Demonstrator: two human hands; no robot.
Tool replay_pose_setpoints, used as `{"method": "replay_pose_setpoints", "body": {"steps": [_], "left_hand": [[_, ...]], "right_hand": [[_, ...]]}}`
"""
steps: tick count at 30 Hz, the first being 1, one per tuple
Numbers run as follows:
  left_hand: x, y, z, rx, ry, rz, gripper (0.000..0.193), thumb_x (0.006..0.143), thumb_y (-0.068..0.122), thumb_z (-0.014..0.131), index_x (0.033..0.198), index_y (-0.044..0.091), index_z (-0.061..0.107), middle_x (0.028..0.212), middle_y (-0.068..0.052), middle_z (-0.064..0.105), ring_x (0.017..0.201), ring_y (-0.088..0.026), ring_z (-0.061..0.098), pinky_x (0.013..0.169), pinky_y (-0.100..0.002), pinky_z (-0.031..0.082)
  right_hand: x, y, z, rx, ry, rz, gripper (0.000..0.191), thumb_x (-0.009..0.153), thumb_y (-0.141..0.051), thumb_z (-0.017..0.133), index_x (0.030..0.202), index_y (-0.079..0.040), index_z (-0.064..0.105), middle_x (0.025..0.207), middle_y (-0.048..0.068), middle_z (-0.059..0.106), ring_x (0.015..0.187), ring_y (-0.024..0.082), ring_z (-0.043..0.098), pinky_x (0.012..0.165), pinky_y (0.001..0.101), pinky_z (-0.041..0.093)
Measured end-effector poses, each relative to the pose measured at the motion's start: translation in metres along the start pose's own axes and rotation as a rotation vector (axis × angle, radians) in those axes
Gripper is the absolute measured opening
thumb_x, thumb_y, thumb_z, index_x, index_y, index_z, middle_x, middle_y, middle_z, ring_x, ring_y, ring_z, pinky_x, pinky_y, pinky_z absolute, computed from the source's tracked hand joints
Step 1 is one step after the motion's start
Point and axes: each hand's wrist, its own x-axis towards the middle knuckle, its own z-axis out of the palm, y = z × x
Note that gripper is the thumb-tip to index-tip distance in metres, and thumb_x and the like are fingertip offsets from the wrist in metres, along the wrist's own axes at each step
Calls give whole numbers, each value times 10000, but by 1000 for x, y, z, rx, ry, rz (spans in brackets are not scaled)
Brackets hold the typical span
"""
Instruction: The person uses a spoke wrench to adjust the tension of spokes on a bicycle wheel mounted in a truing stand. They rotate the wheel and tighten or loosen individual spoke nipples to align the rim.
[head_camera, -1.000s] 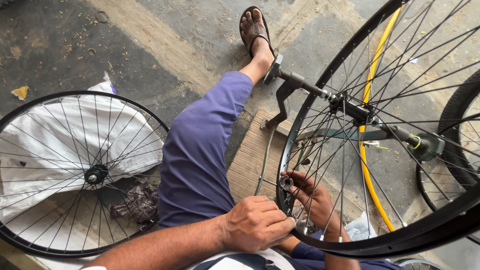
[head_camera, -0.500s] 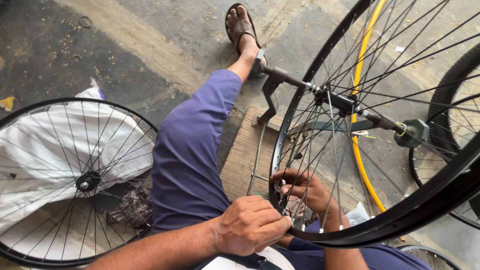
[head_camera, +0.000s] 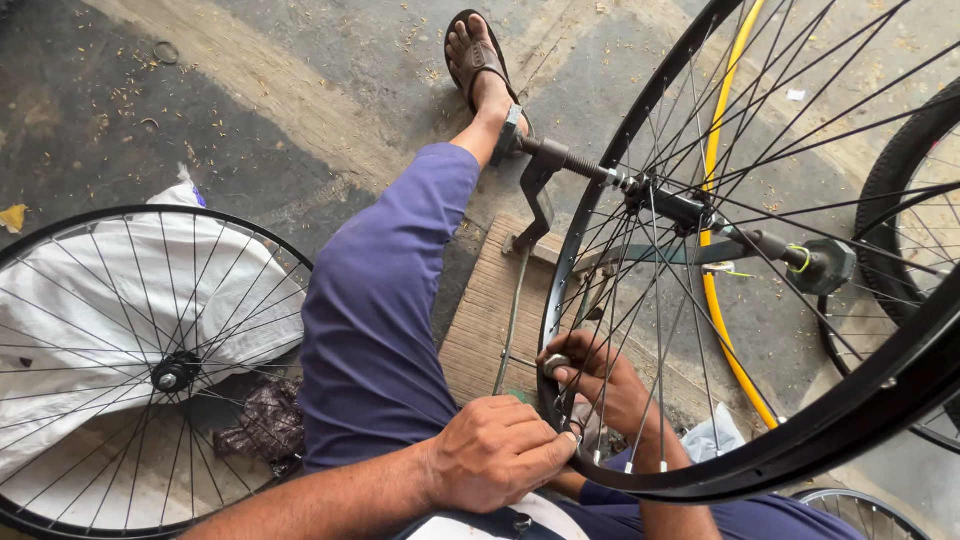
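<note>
A black spoked bicycle wheel (head_camera: 800, 445) stands upright in a metal truing stand (head_camera: 540, 195) in front of me. My left hand (head_camera: 495, 450) grips the rim's near lower edge from outside, fingers curled against it. My right hand (head_camera: 600, 385) reaches in between the spokes just inside the rim and pinches a small metal tool (head_camera: 555, 363) at a spoke end. My purple-trousered leg (head_camera: 385, 310) stretches forward, its sandalled foot (head_camera: 478, 60) by the stand's axle end.
A second black spoked wheel (head_camera: 60, 240) lies flat at the left over a white sack (head_camera: 110, 300). A yellow rim (head_camera: 712, 290) and another tyre (head_camera: 890, 200) stand behind the wheel. A wooden board (head_camera: 485, 320) lies under the stand on the concrete floor.
The view has shifted slightly. My hands stay at the rim's lower edge; the right fingers have worked a little at the spoke end.
</note>
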Motion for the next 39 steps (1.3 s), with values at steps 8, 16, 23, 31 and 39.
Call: {"method": "replay_pose_setpoints", "body": {"steps": [8, 16, 23, 31, 39], "left_hand": [[3, -14, 12, -234, 90, -108, 223, 1014, 239, 717, 1044, 20, 690, 856, -91, 691, 773, -253, 698, 696, -385, 544], [43, -97, 55, -533, -54, -940, 845, 906, 519, 699, 1521, 35, 380, 1421, -213, 526, 1266, -317, 549, 1013, -429, 486], [34, -114, 81, -537, -35, -993, 780, 950, 578, 574, 1543, 79, 486, 1316, -189, 658, 1234, -308, 649, 1045, -422, 510], [34, -117, 86, -299, -128, -893, 769, 860, 390, 764, 1479, 44, 467, 1356, -166, 633, 1269, -303, 611, 1053, -426, 469], [36, -111, 76, -332, -129, -881, 791, 820, 374, 813, 1465, 55, 482, 1284, -145, 675, 1211, -276, 651, 1019, -406, 499]], "right_hand": [[-4, 1, -16, -324, 127, 155, 326, 845, -41, 771, 1167, -26, 721, 992, 64, 772, 891, 146, 699, 776, 299, 576], [-19, 19, -22, -476, 503, -71, 228, 915, -37, 727, 1137, 5, 756, 908, 70, 779, 851, 139, 682, 755, 288, 560], [-19, 52, -56, -180, 424, -85, 294, 924, 34, 675, 1214, 26, 724, 1041, 89, 781, 923, 148, 710, 798, 289, 572], [-18, 57, -51, -356, 482, -124, 311, 943, 41, 628, 1237, 12, 723, 1019, 83, 756, 910, 126, 682, 809, 271, 553], [-4, 49, -25, -313, 528, -121, 260, 948, -9, 629, 1204, 0, 674, 1005, 41, 748, 882, 109, 680, 762, 266, 566]]}}
